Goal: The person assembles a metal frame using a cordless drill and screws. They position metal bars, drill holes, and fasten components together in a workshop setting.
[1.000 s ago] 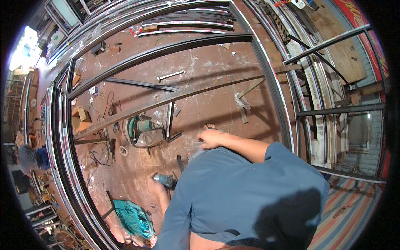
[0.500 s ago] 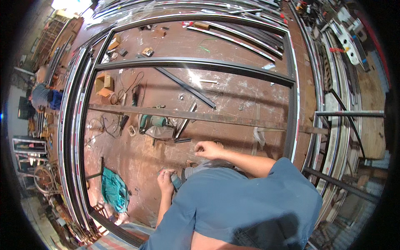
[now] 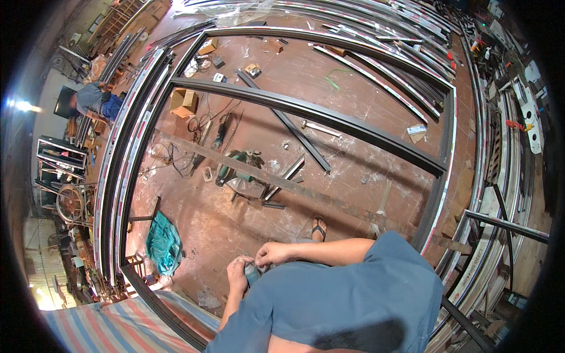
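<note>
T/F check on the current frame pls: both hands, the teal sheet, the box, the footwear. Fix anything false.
1. The left hand has hold of a teal tool. True.
2. The right hand is stretched far out from the left hand. False: it is close beside it, in front of the torso.
3. The crumpled teal sheet lies on the right side of the picture. False: it lies on the left.
4. The cardboard box is farther left in the picture than the saw. True.
5. The visible foot wears a closed boot. False: it wears an open sandal.
</note>
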`<control>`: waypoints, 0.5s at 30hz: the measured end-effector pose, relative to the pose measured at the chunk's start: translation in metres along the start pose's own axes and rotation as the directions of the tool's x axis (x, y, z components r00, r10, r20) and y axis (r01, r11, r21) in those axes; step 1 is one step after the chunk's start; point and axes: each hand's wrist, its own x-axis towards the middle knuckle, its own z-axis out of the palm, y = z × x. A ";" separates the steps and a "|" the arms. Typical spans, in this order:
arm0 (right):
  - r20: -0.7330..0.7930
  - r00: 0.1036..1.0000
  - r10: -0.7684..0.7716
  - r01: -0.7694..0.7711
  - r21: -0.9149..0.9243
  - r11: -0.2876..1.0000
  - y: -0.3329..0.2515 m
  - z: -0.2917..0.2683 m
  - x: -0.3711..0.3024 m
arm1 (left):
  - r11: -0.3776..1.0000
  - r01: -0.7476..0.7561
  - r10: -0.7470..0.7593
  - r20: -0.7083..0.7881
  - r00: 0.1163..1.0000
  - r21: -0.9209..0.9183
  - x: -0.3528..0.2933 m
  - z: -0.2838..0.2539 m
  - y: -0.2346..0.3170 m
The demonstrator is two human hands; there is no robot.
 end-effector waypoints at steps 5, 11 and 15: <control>0.038 0.993 0.109 -0.111 0.051 0.992 0.000 0.007 -0.002 | 0.999 0.023 -0.025 0.067 0.997 0.029 -0.010 -0.001 -0.005; -0.082 0.988 0.127 -0.122 0.069 0.990 0.027 0.021 -0.002 | 0.998 0.041 -0.046 0.102 0.994 0.043 -0.014 0.002 -0.013; -0.192 0.972 0.136 -0.123 0.074 0.990 0.031 0.033 -0.014 | 0.996 0.082 -0.084 0.129 0.988 0.021 -0.013 0.001 -0.030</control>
